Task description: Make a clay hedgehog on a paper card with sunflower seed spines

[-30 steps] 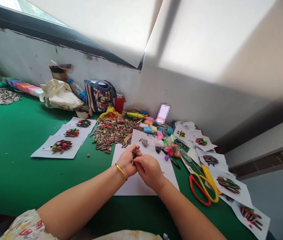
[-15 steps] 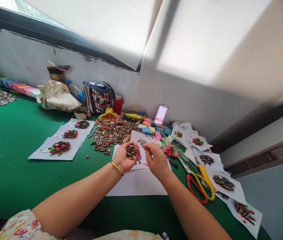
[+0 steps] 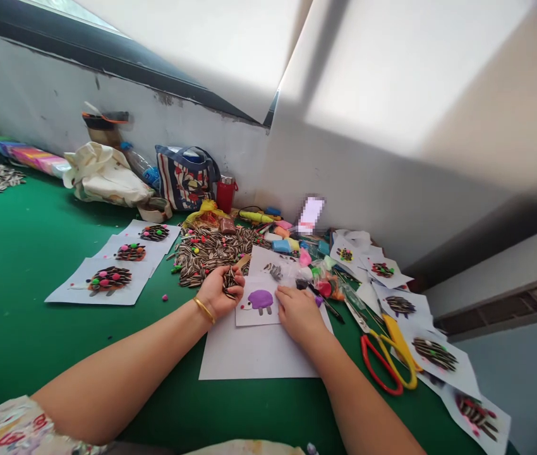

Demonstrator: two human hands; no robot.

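My left hand (image 3: 216, 296) is cupped around a small heap of striped sunflower seeds (image 3: 230, 284), just left of a white card (image 3: 248, 318). On that card is a flat purple animal shape (image 3: 259, 299) with dark legs and a red dot at its nose; its back carries no seeds. My right hand (image 3: 301, 315) lies on the card's right part, fingers stretched out toward the purple shape. No object shows in its fingers. A larger white sheet (image 3: 259, 360) lies beneath the card. Beyond my left hand spreads a big pile of sunflower seeds (image 3: 211, 253) with coloured bits in it.
Seed-covered animal cards (image 3: 143, 278) lie at the left, and more cards (image 3: 467, 373) line the right edge. Scissors (image 3: 382, 354) with red and yellow handles lie right of my right hand. Clay packets (image 3: 282, 246), a red bottle (image 3: 225, 194) and bags (image 3: 186, 180) stand at the back.
My left hand has moved left with the seeds, uncovering the purple shape. My right hand has come down from a raised pinch to lie on the card. The view has shifted slightly.
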